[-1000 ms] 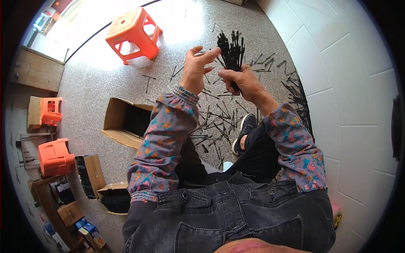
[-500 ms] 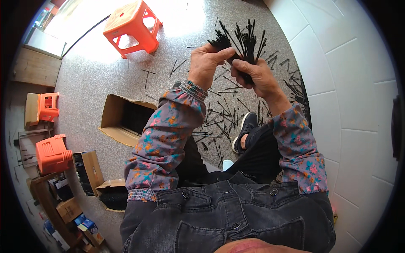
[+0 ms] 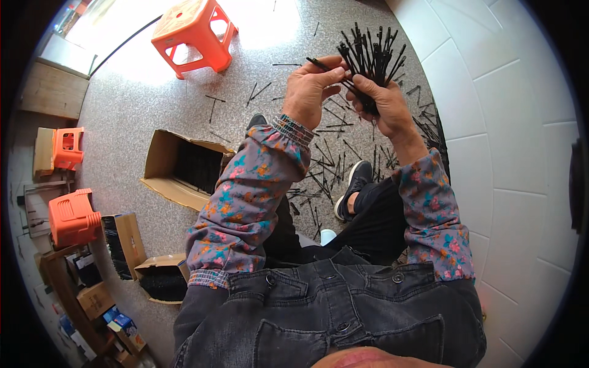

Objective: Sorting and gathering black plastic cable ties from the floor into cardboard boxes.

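holding item: bundle [image 3: 370, 58] of thin black sticks, clenched in your right hand [image 3: 385, 107], raised in front of you above the floor [image 3: 153, 116].

left hand [image 3: 310, 86]: fingers pinched on one single stick [image 3: 320, 64] at the bundle's left edge, touching the bundle.

handling advice: you do well to keep the right fist tight low on the bundle so the sticks do not fan or slip; feed the single stick in along the others, tip first, rather than across them. tap the lower ends level against the palm, as a judgement, before adding more.

orientation: bundle's long axis runs up and away from you, the free ends splayed toward the top of the view, the gripped ends down in the fist. the single stick lies nearly crosswise, pointing left.

nearby stock:
- loose sticks [image 3: 325, 165] scattered on the floor below your hands, by your shoe [image 3: 351, 187].
- open box [image 3: 184, 168] to your left, dark contents.
- orange stool [image 3: 193, 34] farther off.
- tiled wall [image 3: 509, 153] on your right.
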Tool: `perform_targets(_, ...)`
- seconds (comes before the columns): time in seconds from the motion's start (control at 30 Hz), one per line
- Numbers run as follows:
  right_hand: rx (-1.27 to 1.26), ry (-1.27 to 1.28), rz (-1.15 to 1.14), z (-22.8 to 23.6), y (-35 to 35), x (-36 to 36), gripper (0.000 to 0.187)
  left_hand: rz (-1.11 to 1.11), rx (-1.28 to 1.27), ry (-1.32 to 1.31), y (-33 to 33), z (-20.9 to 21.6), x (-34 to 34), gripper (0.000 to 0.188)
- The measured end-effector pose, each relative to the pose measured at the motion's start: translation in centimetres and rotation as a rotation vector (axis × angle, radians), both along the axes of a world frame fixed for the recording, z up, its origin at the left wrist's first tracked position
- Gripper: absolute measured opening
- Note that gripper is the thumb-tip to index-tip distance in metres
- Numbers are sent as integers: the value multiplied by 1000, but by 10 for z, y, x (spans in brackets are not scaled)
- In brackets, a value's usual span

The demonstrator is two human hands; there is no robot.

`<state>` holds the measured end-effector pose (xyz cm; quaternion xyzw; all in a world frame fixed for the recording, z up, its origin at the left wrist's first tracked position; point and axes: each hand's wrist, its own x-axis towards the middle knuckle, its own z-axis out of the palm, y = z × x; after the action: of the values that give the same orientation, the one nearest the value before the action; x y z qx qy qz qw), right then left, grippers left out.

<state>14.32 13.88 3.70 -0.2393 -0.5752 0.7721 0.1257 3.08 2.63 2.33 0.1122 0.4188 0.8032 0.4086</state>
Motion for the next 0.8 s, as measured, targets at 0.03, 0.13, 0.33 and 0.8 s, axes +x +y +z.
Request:
perform_targets(0.03,-5,-12,-29,-2,3,1,22,6,-44,39,0,0,1,20)
perform_targets(0.13,-21,-23,-72,-4,7,2,23,14,-107,100,1,0,3,20)
perform_targets(0.33,-35,3,-124,-6,9,4,22,14,-125,165,0,1,4,18)
perform_targets(0.8,192,-63,-48,0,-4,2,20,117,-58,41,-9,16,-6,27)
